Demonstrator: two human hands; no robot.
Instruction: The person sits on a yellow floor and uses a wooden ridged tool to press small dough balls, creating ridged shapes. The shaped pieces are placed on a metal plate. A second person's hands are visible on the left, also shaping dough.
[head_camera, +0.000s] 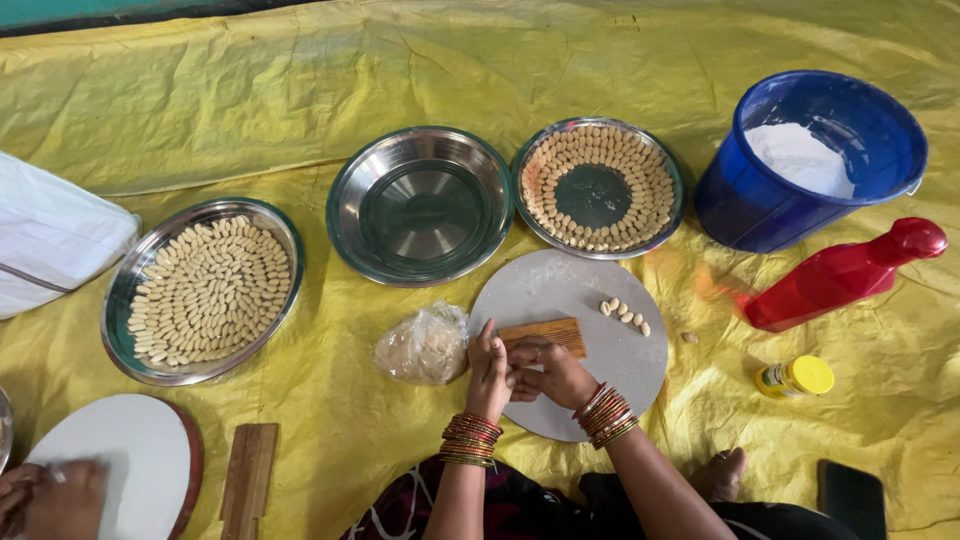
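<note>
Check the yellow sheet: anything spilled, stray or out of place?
One stray dough piece lies on the yellow sheet, just off the round board, apart from the small row of pieces on it. The red bottle lies on its side.

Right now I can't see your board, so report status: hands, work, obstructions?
Left hand and right hand pinching dough at wooden comb. Five shaped pieces on round board. Nothing obstructing.

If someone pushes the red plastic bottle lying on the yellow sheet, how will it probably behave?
The red bottle lies on its side, so it would likely roll or pivot. It looks like smooth, hard plastic, probably stiff and a little slippery. The wrinkled yellow sheet may stop it soon.
</note>
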